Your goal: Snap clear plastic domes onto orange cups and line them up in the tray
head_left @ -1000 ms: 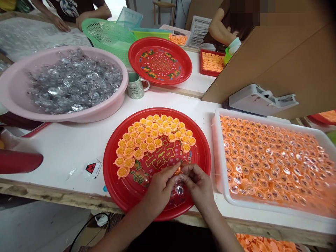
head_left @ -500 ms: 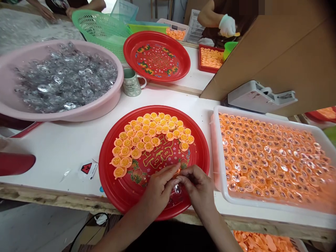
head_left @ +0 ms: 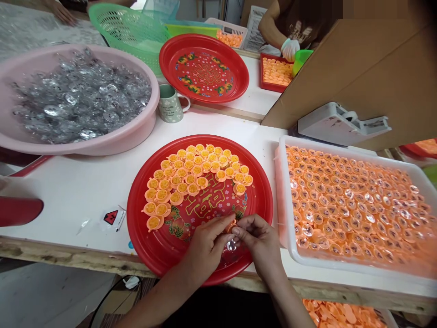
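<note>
Both of my hands meet over the near part of a red round tray (head_left: 160, 246). My left hand (head_left: 205, 246) and my right hand (head_left: 257, 241) pinch a small orange cup piece (head_left: 232, 224) between their fingertips. A small clear dome piece (head_left: 232, 246) shows just under the fingers. Several orange cups with yellow centres (head_left: 194, 175) lie in curved rows on the tray's far half.
A white bin (head_left: 287, 237) of orange capped pieces stands at the right. A pink basin (head_left: 112, 141) of clear domes sits far left, beside a mug (head_left: 169, 107). Behind are a second red tray (head_left: 204, 70), a green basket (head_left: 129, 29) and another person's gloved hand (head_left: 290, 48). A cardboard wall (head_left: 358, 73) rises at right.
My hands stay pinched together over the tray's near part, fingers shifting slightly. The view has tilted a little. The gloved hand at the back has moved down.
</note>
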Tool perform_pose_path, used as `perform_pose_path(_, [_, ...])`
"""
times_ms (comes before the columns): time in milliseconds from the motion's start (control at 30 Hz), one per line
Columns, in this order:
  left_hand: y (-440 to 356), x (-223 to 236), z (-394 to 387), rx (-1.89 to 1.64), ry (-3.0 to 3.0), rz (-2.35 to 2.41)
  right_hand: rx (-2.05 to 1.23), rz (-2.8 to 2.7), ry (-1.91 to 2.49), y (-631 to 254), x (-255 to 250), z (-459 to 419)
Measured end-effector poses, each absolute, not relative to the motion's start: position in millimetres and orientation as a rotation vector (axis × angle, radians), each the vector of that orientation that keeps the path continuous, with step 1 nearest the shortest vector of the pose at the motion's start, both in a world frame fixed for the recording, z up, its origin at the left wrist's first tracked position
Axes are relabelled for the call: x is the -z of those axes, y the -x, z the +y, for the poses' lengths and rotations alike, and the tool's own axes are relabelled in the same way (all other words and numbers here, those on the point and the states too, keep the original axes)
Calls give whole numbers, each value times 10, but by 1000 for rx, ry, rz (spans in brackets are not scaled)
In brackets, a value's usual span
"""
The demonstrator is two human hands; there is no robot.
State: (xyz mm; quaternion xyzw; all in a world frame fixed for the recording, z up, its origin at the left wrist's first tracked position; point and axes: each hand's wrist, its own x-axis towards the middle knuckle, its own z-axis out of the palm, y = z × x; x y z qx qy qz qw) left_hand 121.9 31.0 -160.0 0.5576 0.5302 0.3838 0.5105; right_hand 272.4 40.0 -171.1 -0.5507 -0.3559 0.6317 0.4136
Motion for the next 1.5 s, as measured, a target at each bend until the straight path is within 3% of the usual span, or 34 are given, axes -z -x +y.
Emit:
perform_pose_path(133, [-1204, 1568, 300, -999, -1146, 1259, -1464, -1046, 1385, -2709, 1716, 363])
perform_pose_path(333, [-1155, 1459, 335, -964, -1046, 1130, -860, -1545, 1331, -2720, 1574, 296])
perform_pose_path(467, [-1147, 1457, 336, -990, -1101, 1151, -689, -1686, 1288, -2754, 1522, 296])
perform_pose_path(833, [-1242, 1549, 236, -1106, -949, 1214, -990, -1375, 1363, -2647, 1591, 242])
perform_pose_path(1200, [-1280, 1546, 291, -1083, -929, 1234, -996, -1579, 1460, -2634, 1750, 198])
perform_pose_path(1333, [-1344, 1569, 290, -1099, -961, 1363, -950, -1478, 1468, -2530, 1833, 217])
perform_pose_path(1500, [-1445, 1458, 544, -961, -1094, 1338, -1124, -1273, 1440, -2689, 1690, 341])
